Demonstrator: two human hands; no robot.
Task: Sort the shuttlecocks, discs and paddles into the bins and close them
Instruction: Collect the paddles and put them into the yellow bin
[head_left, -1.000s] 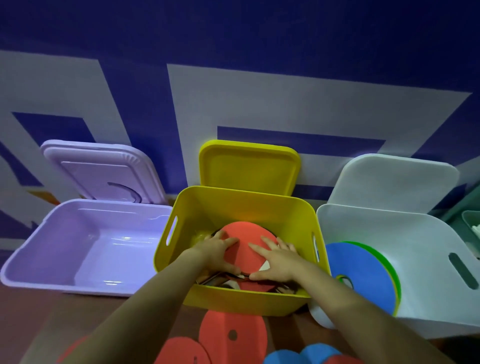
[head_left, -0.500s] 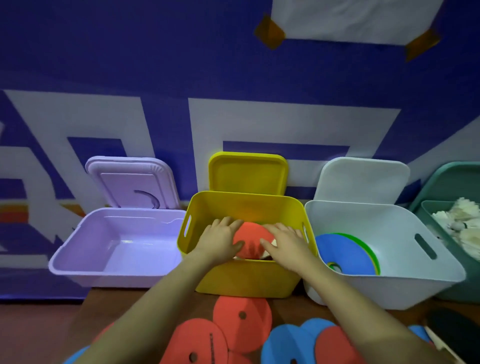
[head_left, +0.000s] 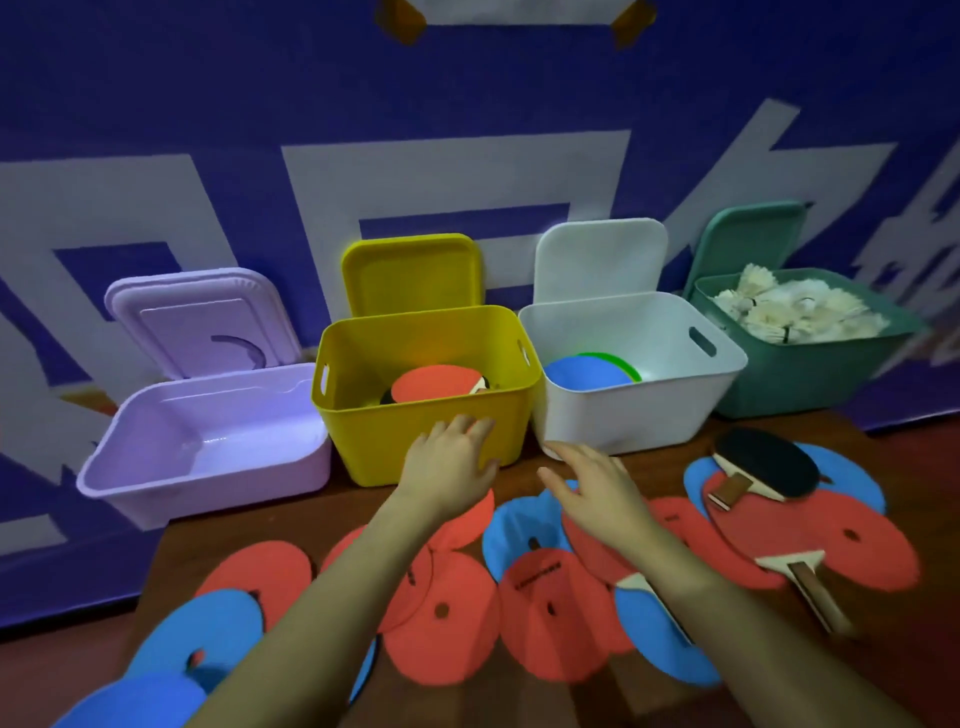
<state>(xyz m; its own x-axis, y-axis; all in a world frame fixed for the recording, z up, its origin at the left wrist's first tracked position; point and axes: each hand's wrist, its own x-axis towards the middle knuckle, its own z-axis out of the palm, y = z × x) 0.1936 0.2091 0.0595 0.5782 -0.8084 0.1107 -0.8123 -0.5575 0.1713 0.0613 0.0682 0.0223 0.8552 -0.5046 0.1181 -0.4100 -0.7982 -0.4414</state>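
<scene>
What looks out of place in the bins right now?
Nothing is spilled or damaged. One oddity: the purple bin holds nothing visible, while the yellow bin holds paddles, the white bin discs and the green bin shuttlecocks. All four lids stand open.

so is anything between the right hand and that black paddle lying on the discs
Nothing visible. The right hand hovers open over the discs, and the black paddle lies uncovered on top of a blue disc to its right, with only flat discs between them.
</scene>
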